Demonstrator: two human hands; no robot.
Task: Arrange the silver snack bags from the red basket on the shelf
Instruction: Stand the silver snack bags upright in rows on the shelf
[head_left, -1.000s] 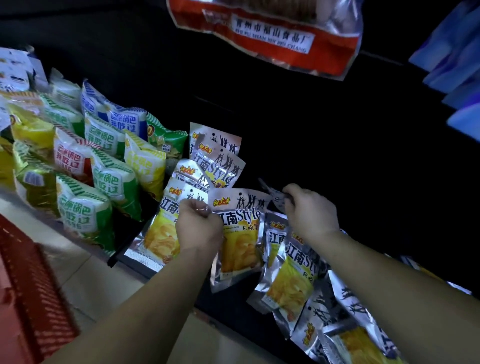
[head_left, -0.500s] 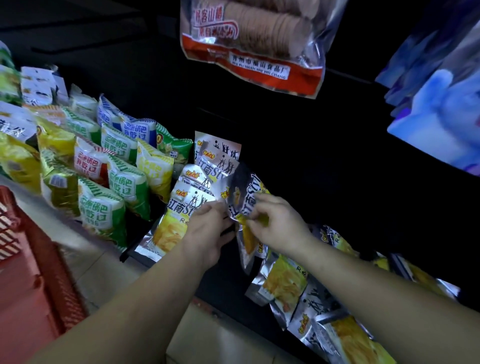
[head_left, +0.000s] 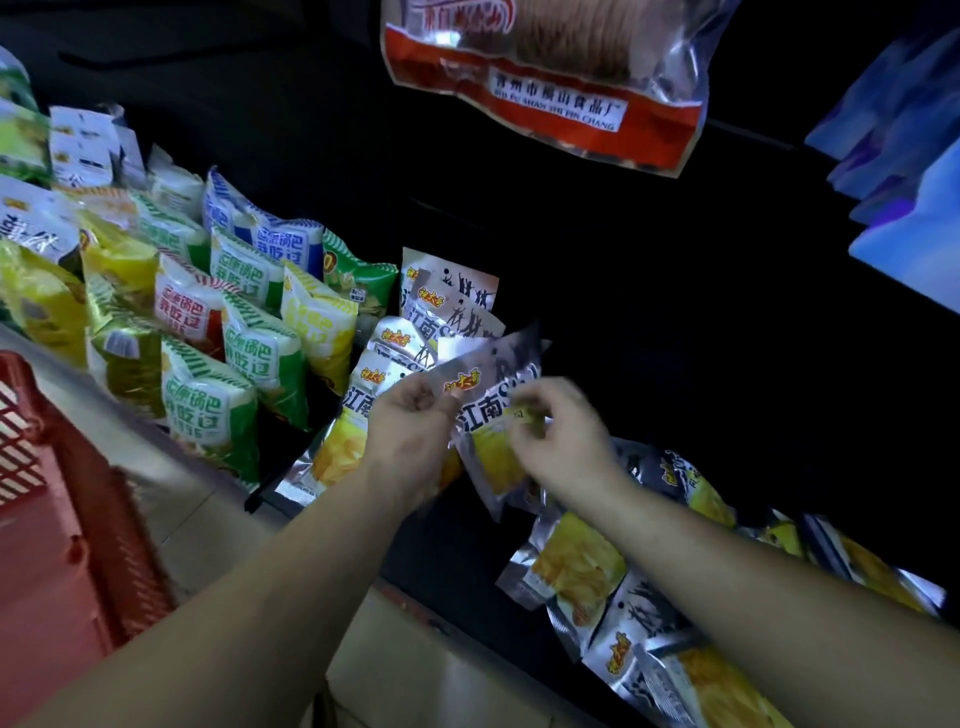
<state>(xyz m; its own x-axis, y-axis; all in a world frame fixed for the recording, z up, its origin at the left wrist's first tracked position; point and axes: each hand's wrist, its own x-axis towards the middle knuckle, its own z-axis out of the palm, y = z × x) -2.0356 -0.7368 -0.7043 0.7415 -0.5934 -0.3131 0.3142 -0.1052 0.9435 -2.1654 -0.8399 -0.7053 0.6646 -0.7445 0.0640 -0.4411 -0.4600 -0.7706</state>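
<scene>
Silver snack bag (head_left: 493, 415): I see it held clear of the shelf (head_left: 457, 551) at the centre of the head view, tilted with its top edge toward 1 o'clock. Left hand (head_left: 410, 431): thumb and forefinger pinch the bag's upper-left corner. Right hand (head_left: 561, 441): fingers curl onto the bag's right edge. This hand is motion-blurred, so I read a grasp but cannot give the exact finger contact. I judge that the two-handed hold serves to square the bag, face outward, before it is slotted in.

Appearance: reflective foil, an orange logo at upper left, large dark characters across the middle, and a yellow chip picture on the lower half. The foil looks thin and slippery, so a corner pinch alone would likely let it swing.

Filed row (head_left: 452, 296): matching bags stand overlapped, fronts out, at 11 to 12 o'clock from the held bag and just behind it. I judge the held bag belongs at the front of this row.

Loose silver bags (head_left: 582, 571): heaped unsorted on the shelf at 4 to 5 o'clock. These remain to be arranged.

Green and yellow packets (head_left: 208, 410): in rows at 9 o'clock. Red basket (head_left: 62, 519): at 8 o'clock, off the shelf, contents not visible. Red-banded bag (head_left: 545, 78): hangs at 12 o'clock, well apart.
</scene>
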